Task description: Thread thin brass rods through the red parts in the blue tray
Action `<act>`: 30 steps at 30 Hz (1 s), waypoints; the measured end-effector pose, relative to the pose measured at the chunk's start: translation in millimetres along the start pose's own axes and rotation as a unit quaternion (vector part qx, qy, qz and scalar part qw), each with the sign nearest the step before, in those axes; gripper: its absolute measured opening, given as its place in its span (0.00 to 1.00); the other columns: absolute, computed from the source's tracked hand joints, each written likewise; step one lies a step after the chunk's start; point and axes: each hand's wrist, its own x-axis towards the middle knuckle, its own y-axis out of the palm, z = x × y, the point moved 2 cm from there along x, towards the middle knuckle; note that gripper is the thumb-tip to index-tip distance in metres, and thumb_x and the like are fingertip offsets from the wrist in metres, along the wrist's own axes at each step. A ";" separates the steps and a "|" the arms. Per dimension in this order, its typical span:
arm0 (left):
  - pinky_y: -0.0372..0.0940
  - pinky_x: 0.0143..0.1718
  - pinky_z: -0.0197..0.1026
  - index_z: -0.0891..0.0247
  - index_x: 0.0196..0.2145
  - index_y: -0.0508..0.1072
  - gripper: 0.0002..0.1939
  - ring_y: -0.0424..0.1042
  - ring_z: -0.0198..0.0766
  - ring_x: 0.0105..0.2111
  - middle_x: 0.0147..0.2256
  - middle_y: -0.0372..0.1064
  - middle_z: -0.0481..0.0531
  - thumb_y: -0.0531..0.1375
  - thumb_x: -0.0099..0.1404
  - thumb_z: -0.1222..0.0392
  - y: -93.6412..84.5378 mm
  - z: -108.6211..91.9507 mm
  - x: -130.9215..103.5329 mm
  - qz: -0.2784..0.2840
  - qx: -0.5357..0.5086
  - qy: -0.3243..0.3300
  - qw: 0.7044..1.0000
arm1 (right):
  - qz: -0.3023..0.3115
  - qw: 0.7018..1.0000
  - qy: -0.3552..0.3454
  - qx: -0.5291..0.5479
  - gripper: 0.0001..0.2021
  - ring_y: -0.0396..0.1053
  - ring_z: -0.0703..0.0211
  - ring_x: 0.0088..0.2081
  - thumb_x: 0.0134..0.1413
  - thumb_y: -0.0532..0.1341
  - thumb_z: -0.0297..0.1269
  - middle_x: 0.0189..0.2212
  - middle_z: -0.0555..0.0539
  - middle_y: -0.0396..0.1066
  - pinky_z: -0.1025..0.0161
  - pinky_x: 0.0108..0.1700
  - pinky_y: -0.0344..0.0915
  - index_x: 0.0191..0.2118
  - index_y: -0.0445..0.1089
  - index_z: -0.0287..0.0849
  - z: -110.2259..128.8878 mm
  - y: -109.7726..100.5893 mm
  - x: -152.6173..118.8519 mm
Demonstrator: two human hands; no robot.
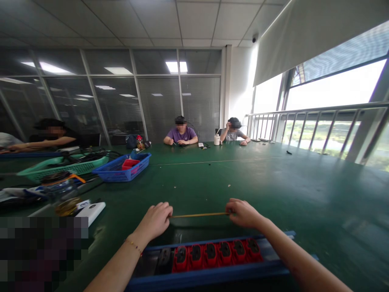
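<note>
A thin yellowish strip (199, 215) is stretched level between my two hands, just above the green table. My left hand (158, 219) is closed on its left end, and my right hand (241, 213) pinches the other end. Whether it is a tape, a band or a cord, I cannot tell. Nearer to me, below the strip, lies a long blue tray (209, 275). Several red holders with black inserts (210, 253) stand in a row in it, with a black piece (164, 259) at their left. My forearms cross the tray's two ends.
To the left are a blue basket (121, 174) with a red box (130, 164), a green basket (45, 172) of black cables and a white power bank-like box (93, 213). Two people sit across the green table (188, 178); another is at far left. A white bottle (216, 140) stands at the back.
</note>
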 end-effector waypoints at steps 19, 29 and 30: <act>0.61 0.32 0.31 0.53 0.47 0.64 0.18 0.68 0.35 0.30 0.29 0.68 0.45 0.50 0.61 0.48 -41.7 -30.6 -80.4 0.037 -0.268 -0.070 0.960 | -0.086 0.966 0.052 0.239 0.14 0.66 0.61 0.32 0.55 0.52 0.46 0.34 0.47 0.66 0.66 0.34 0.63 0.37 0.70 0.45 37.5 -41.6 -91.2; 0.61 0.32 0.34 0.53 0.42 0.68 0.18 0.69 0.36 0.29 0.31 0.71 0.46 0.47 0.62 0.46 -30.4 -30.9 -84.0 -0.008 -0.207 -0.099 0.973 | -0.044 0.980 0.069 0.183 0.14 0.67 0.61 0.33 0.57 0.49 0.46 0.36 0.49 0.65 0.65 0.38 0.62 0.38 0.67 0.48 42.7 -30.2 -89.1; 0.61 0.32 0.34 0.52 0.42 0.68 0.17 0.69 0.36 0.29 0.30 0.71 0.46 0.47 0.62 0.46 -30.6 -31.8 -84.3 -0.001 -0.203 -0.102 0.974 | -0.037 0.981 0.067 0.180 0.14 0.67 0.61 0.32 0.58 0.48 0.46 0.36 0.49 0.65 0.65 0.38 0.62 0.38 0.67 0.48 41.9 -29.2 -88.9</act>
